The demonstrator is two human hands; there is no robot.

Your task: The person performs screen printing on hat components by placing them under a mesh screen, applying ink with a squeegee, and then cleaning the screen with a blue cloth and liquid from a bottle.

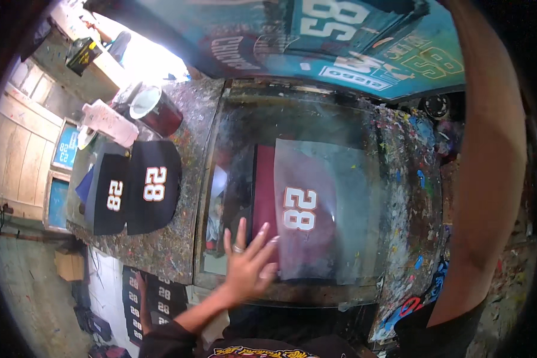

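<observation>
My left hand is open, with fingers spread over the near left edge of a maroon fabric piece; contact is unclear. A ring is on one finger. The fabric lies on a glass-topped table, largely covered by a translucent sheet. A white number print with an orange outline shows on or through this sheet. Up the right side runs my right forearm, its hand outside the picture. Beyond the table, a large blue-green screen-printing screen with stencilled designs stands tilted up.
At left on the paint-crusted bench lie two black printed fabric pieces. A dark bucket and a pinkish bottle stand behind them. Printed dark pieces lie lower down, beside someone's partly seen limb.
</observation>
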